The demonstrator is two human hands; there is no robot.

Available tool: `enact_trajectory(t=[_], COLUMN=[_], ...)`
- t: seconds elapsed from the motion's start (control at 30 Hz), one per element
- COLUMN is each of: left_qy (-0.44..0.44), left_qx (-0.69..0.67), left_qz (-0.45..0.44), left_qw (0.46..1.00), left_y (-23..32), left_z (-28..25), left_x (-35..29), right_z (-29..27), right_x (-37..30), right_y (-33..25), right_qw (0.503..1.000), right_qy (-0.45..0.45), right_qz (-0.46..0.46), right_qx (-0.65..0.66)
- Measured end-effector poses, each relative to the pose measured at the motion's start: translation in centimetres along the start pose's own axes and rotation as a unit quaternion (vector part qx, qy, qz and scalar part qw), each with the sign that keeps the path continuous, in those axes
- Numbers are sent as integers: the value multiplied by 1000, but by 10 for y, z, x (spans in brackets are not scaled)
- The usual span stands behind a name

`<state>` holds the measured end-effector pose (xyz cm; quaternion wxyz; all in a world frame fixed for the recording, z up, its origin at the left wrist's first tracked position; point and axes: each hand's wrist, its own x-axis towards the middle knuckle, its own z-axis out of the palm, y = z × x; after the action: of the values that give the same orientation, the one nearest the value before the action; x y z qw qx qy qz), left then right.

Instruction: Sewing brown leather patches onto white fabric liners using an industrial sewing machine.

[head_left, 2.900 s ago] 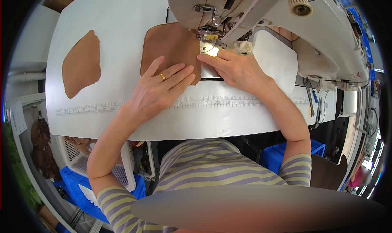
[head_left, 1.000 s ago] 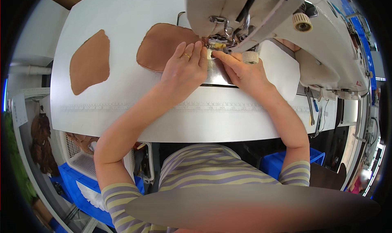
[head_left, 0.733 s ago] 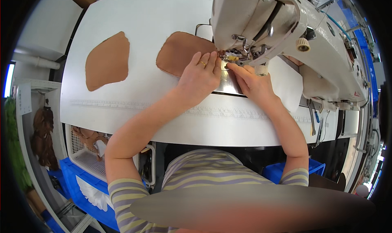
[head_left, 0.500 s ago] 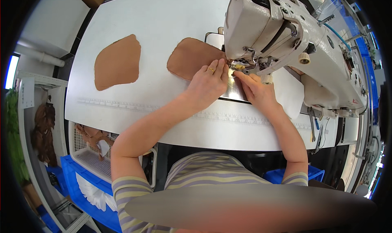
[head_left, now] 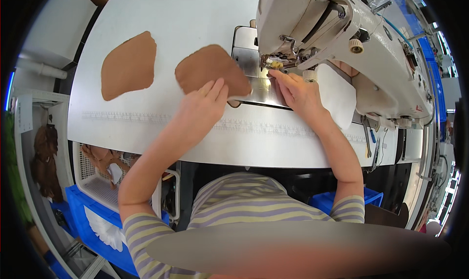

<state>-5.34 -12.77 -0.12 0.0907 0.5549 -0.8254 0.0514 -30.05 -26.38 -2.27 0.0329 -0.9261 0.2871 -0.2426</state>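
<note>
A brown leather-like piece [head_left: 210, 68] with rounded corners lies tilted on the white table, left of the sewing machine's metal plate. My left hand [head_left: 205, 103] is closed on its near edge, fingers together on top and thumb hidden. At the needle area of the sewing machine [head_left: 298, 24], my right hand [head_left: 300, 93] has its index fingertip by the presser foot, the other fingers curled. Whatever that hand may pinch is too small to make out. A second brown piece [head_left: 129, 66] lies flat, farther left, touched by neither hand.
A printed ruler scale [head_left: 254, 126] runs along the white table [head_left: 112, 132]. Small tools [head_left: 369, 137] lie at its right end. Below the left edge, a white basket [head_left: 90, 178] holds brown scraps, above a blue crate [head_left: 78, 200]. Another blue bin [head_left: 373, 197] stands below right.
My left hand has drawn the brown piece left, away from the needle, and turned it. My right hand stays by the presser foot. The whole view has shifted slightly.
</note>
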Motion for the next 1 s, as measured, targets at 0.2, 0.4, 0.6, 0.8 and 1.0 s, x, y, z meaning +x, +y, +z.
enact_trajectory(t=[0.2,0.4,0.6,0.8,1.0], left_qy=[-4,92,118,138,180], left_qx=[-168,-129,-104,-103,-152], left_qz=[-33,-80,-60,-72,-62], left_qw=[985,984,986,982,970], left_y=[36,58,50,56,80], left_z=[-22,-6,15,6,10], left_x=[-87,-121,-137,-129,-101], right_z=[-2,-1,-30,-31,-27], right_x=[-3,-28,-72,-78,-79], right_y=[2,-52,-107,-92,-90], right_qw=[1000,965,951,987,990], right_qy=[-6,59,-240,-144,-80], right_qz=[-6,-215,-156,-47,-49], right_qx=[12,135,116,53,106])
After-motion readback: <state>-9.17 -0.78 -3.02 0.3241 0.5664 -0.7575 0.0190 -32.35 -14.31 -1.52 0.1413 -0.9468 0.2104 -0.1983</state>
